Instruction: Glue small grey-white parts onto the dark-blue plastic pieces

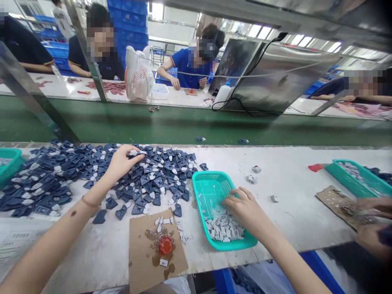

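Note:
A wide heap of dark blue plastic parts with white pieces [159, 171] covers the left of the table. Over its back edge, my left hand [124, 161] pinches a small blue-and-white plastic part [134, 153] between thumb and fingers. My right hand [245, 208] reaches over the right side of a green plastic basket [225, 246], its fingers bent down inside; the fingertips are partly hidden. Small white plastic pieces [225, 226] lie in the basket's near end. Left of it, a cardboard sheet [141, 261] with wet stains bears a red cap [165, 244] and a few white pieces.
A green conveyor belt [171, 126] runs behind the table, carrying a few small parts. On the right are another green basket [352, 181] and a co-worker's blurred hands [372, 220] over cardboard. Several people sit across the belt. A metal post [36, 94] slants at left.

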A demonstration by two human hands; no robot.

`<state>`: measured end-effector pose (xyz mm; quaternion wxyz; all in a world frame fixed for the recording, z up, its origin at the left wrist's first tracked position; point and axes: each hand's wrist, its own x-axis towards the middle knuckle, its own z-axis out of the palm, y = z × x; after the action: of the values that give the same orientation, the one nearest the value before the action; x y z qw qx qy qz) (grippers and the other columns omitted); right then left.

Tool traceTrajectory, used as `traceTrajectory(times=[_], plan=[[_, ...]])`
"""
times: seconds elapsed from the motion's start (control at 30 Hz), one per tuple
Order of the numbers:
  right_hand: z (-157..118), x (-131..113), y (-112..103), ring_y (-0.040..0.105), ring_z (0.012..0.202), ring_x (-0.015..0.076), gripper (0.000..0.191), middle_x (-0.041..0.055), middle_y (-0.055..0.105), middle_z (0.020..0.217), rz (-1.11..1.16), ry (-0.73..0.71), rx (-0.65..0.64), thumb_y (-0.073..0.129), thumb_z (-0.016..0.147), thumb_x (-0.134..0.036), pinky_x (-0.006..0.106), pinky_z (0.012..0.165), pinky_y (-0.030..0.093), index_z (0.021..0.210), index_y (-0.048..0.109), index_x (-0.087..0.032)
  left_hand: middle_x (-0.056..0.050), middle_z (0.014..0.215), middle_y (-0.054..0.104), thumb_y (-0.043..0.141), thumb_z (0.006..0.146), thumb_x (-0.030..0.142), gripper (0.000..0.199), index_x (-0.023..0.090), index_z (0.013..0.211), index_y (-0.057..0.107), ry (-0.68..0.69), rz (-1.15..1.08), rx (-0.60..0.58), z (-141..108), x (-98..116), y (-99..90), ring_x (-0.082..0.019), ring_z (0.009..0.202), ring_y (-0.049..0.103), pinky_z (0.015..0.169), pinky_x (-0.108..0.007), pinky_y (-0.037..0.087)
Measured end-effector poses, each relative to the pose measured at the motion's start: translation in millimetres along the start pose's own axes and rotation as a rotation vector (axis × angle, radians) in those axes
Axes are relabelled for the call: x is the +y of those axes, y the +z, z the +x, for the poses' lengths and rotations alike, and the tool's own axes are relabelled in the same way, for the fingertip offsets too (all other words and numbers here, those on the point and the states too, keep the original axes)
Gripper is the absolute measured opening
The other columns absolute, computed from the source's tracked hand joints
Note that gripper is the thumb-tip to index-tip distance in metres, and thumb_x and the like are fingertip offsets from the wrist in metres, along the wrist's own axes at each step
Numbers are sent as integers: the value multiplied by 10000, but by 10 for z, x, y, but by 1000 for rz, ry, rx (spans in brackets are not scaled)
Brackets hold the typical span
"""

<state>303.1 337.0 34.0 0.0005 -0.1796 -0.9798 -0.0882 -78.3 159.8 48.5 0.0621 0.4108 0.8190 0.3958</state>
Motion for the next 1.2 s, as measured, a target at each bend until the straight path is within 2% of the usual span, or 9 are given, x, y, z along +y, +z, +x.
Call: traceTrajectory(times=[0.23, 0.33, 0.47, 0.57, 0.63, 0.77, 0.9, 1.03, 1.2], plan=[[34, 113, 143, 619, 901, 240, 260, -1, 716, 752, 221, 48, 2, 467, 892, -93, 552, 1029, 290, 767, 653, -224, -78, 956, 702, 656, 823, 343, 238, 134, 930, 698, -77, 228, -73, 1000, -264, 257, -250, 932, 650, 829, -387, 508], [16, 138, 169, 623, 926, 250, 253, -2, 716, 775, 285, 63, 5, 444, 905, -119, 608, 1039, 250, 784, 637, -229, -67, 1043, 670, 593, 896, 354, 256, 137, 1021, 647, -76, 302, -157, 1259, -304, 394, -202, 927, 642, 834, -404, 525], [-7, 138, 202, 623, 936, 252, 273, -6, 704, 759, 340, 72, 23, 405, 925, -140, 633, 1021, 251, 782, 613, -242, -94, 1175, 618, 595, 895, 339, 286, 147, 1105, 618, -50, 411, -188, 1492, -222, 623, -240, 1054, 598, 914, -470, 484], [-13, 131, 227, 627, 933, 240, 264, -12, 701, 778, 358, 68, 53, 400, 935, -149, 633, 1028, 250, 817, 613, -252, -118, 1290, 550, 604, 877, 330, 333, 149, 1156, 603, 46, 457, -165, 1609, 6, 866, -290, 1207, 492, 1018, -526, 373], [-21, 126, 226, 631, 932, 234, 253, -11, 700, 788, 345, 63, 70, 403, 945, -162, 633, 1037, 248, 844, 616, -251, -123, 1296, 550, 582, 880, 307, 324, 154, 1163, 615, 151, 449, -198, 1663, 224, 1081, -294, 1235, 460, 1048, -485, 341], [-68, 127, 153, 625, 952, 218, 249, 18, 696, 847, 272, 49, 90, 392, 960, -149, 554, 1067, 293, 943, 629, -223, -106, 1281, 566, 552, 904, 301, 343, 172, 1221, 584, 332, 398, -331, 1705, 660, 1574, -265, 1183, 513, 1013, -455, 393], [-129, 127, 52, 576, 1084, 253, 233, 49, 704, 996, 202, 67, 114, 417, 962, -173, 513, 1086, 302, 1019, 638, -216, -112, 1288, 557, 588, 900, 323, 369, 160, 1229, 559, 359, 370, -425, 1697, 899, 1938, -271, 1151, 550, 955, -508, 456], [-145, 87, 52, 551, 1132, 287, 199, 33, 716, 963, 158, 59, 56, 459, 954, -186, 545, 1100, 270, 966, 655, -222, -105, 1230, 592, 594, 900, 307, 320, 148, 1177, 588, 279, 324, -459, 1687, 936, 2019, -250, 1090, 589, 921, -482, 490], [-108, 26, 96, 589, 1037, 259, 227, 14, 709, 844, 177, 73, 48, 457, 951, -160, 505, 1071, 303, 828, 637, -223, -135, 1143, 650, 646, 835, 202, 222, 100, 1032, 654, 168, 132, -381, 1594, 917, 1753, -286, 1105, 595, 973, -482, 452]])
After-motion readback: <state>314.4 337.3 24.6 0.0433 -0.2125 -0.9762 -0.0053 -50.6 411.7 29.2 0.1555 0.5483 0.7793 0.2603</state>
